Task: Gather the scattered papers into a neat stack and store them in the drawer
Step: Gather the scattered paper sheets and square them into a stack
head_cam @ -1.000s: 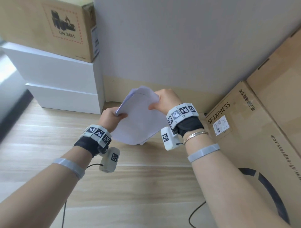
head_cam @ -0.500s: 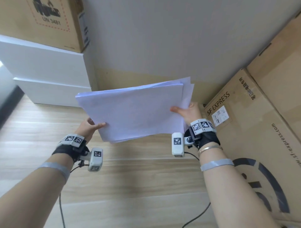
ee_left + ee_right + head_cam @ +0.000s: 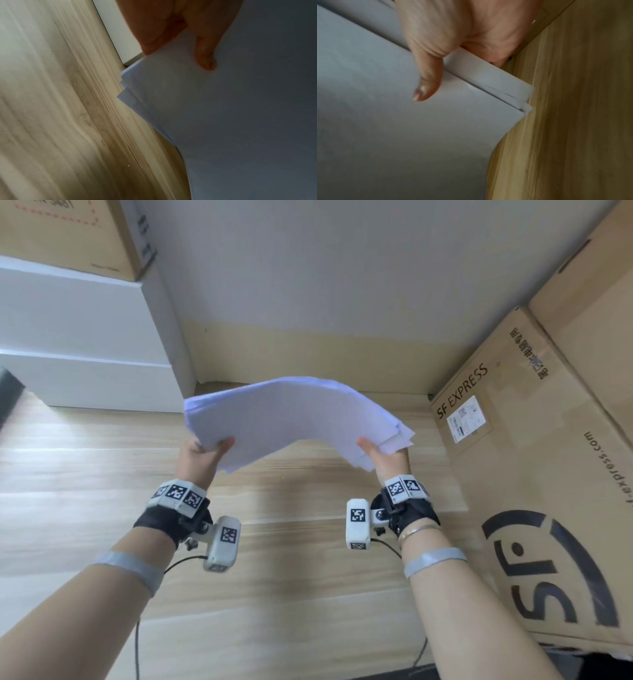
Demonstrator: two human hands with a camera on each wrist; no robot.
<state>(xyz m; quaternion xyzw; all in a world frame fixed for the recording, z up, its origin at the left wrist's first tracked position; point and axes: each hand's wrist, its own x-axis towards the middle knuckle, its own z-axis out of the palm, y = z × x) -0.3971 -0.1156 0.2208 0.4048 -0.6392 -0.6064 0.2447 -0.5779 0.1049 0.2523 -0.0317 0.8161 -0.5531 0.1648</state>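
Note:
A stack of white papers [image 3: 291, 419] arches upward in the air above the wooden floor, its sheets slightly fanned at the corners. My left hand [image 3: 202, 453] pinches the stack's left end, thumb on top. My right hand [image 3: 383, 455] pinches the right end the same way. In the left wrist view the thumb lies on the top sheet of the papers [image 3: 240, 121], whose offset corners show. In the right wrist view the thumb presses on the papers [image 3: 385, 108] with the fingers hidden beneath. A white drawer unit [image 3: 85, 344] stands at the back left, its fronts closed.
A brown carton [image 3: 61, 231] sits on top of the white unit. Large SF Express cardboard boxes [image 3: 534, 474] line the right side. A grey wall [image 3: 325, 268] stands behind. Pale wooden floor [image 3: 291, 594] lies below my arms, with thin cables trailing from the wrist cameras.
The papers went from upright and bunched to spread wide between both hands, then came lower and bowed upward in the middle. My hands moved apart to the sheet ends.

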